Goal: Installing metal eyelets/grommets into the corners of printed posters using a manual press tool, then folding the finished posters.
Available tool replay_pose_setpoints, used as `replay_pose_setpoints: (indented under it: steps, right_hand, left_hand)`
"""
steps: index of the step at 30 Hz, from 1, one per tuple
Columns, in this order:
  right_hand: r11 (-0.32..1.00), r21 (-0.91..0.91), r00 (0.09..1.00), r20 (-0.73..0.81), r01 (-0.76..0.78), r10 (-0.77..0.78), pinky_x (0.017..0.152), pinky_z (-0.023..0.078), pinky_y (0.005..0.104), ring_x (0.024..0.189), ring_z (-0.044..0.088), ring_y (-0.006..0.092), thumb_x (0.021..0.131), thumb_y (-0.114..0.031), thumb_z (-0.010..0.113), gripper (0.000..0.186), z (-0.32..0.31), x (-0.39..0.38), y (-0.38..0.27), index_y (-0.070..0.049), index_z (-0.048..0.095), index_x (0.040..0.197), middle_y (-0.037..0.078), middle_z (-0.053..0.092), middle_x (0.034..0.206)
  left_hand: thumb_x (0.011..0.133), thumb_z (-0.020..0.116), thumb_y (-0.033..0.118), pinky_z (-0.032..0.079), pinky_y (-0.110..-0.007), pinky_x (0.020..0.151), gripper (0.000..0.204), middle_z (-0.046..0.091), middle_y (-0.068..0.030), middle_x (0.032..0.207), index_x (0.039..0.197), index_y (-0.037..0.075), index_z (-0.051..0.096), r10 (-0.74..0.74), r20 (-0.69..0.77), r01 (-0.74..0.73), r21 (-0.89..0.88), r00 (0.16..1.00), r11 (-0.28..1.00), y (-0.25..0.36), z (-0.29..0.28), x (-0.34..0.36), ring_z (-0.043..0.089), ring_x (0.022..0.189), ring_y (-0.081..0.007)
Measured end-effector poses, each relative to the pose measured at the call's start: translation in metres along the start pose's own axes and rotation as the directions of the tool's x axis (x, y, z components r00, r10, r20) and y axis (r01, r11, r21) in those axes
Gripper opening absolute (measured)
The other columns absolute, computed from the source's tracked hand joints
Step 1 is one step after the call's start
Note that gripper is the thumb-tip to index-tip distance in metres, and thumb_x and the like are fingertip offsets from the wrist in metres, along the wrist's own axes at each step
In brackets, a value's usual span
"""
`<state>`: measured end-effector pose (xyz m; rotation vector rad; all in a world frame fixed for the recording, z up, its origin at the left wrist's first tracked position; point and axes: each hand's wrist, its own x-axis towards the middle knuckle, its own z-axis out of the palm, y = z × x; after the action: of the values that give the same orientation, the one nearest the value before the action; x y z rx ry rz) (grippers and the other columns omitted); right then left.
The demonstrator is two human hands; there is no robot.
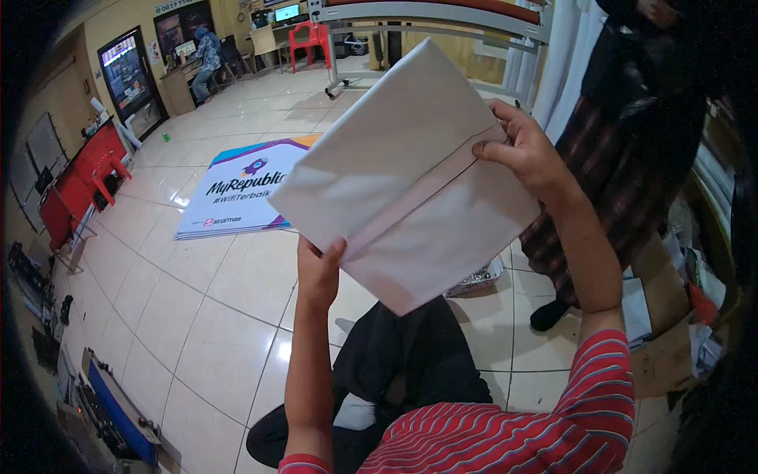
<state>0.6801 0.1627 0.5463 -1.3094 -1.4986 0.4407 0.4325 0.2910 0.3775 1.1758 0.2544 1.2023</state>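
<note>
Both my hands hold up a large white folded sheet [395, 142], tilted in front of my chest. It looks flat and soft-edged, with a paler pinkish strip running diagonally across it. My left hand [320, 272] pinches its lower left edge, thumb on the near face. At the upper right edge, my right hand [523, 150] grips with the thumb on top and the fingers mostly behind. Past the sheet, to the left, a stack of printed white panels [229, 193] with colourful corners lies on the floor, its right part covered by the sheet.
I sit on a tiled floor [237, 316]. A tray of small shiny parts [482, 278] lies partly behind the sheet. Someone in a dark checked garment [608, 182] stands close on my right, near an open cardboard box [663, 347]. A wheeled roller machine [434, 17] stands beyond.
</note>
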Motion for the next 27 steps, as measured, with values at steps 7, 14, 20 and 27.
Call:
replay_pose_setpoints:
  steps: [7, 14, 20, 27]
  right_hand:
    - [0.983, 0.184, 0.994, 0.111, -0.027, 0.007, 0.084, 0.046, 0.0308, 0.091, 0.059, 0.0183, 0.078, -0.006, 0.062, 0.049, 0.005, 0.004, 0.02, -0.003, 0.042, 0.122, 0.013, 0.06, 0.103]
    - [0.972, 0.14, 0.982, -0.018, 0.189, -0.189, 0.086, 0.045, 0.0301, 0.098, 0.056, 0.0189, 0.078, -0.004, 0.063, 0.049, -0.027, -0.019, 0.014, 0.0, 0.04, 0.121, 0.014, 0.058, 0.105]
    - [0.901, 0.397, 0.945, -0.323, 0.172, -0.038, 0.085, 0.046, 0.0311, 0.095, 0.056, 0.0194, 0.077, -0.003, 0.058, 0.047, -0.053, -0.023, 0.02, -0.001, 0.042, 0.122, 0.012, 0.056, 0.104]
    - [0.856, 0.447, 0.838, -0.544, 0.26, 0.03, 0.081, 0.048, 0.0331, 0.091, 0.056, 0.0206, 0.08, -0.006, 0.055, 0.041, -0.101, -0.028, 0.051, -0.001, 0.045, 0.119, 0.011, 0.056, 0.102]
  left_hand:
    - [0.079, 0.067, 0.011, 0.046, -0.027, 0.077, 0.033, 0.061, -0.0084, 0.096, 0.105, -0.003, 0.053, 0.154, -0.298, -0.138, 0.073, 0.942, 0.988, 0.005, 0.012, -0.007, 0.058, 0.085, -0.0151]
    - [0.077, 0.071, 0.021, 0.046, -0.028, 0.076, 0.037, 0.061, -0.0074, 0.094, 0.103, -0.001, 0.056, 0.183, -0.177, -0.161, 0.13, 0.967, 0.978, 0.044, 0.047, 0.006, 0.057, 0.085, -0.0141]
    - [0.077, 0.067, 0.016, 0.049, -0.032, 0.075, 0.042, 0.06, -0.0113, 0.096, 0.11, -0.004, 0.051, 0.029, 0.101, -0.055, 0.261, 0.994, 0.964, 0.095, 0.097, 0.06, 0.058, 0.084, -0.0182]
    - [0.076, 0.069, 0.024, 0.051, -0.032, 0.067, 0.043, 0.063, -0.0114, 0.088, 0.105, -0.003, 0.056, 0.063, 0.415, -0.279, 0.484, 0.908, 0.829, 0.099, 0.164, 0.161, 0.061, 0.075, -0.0175]
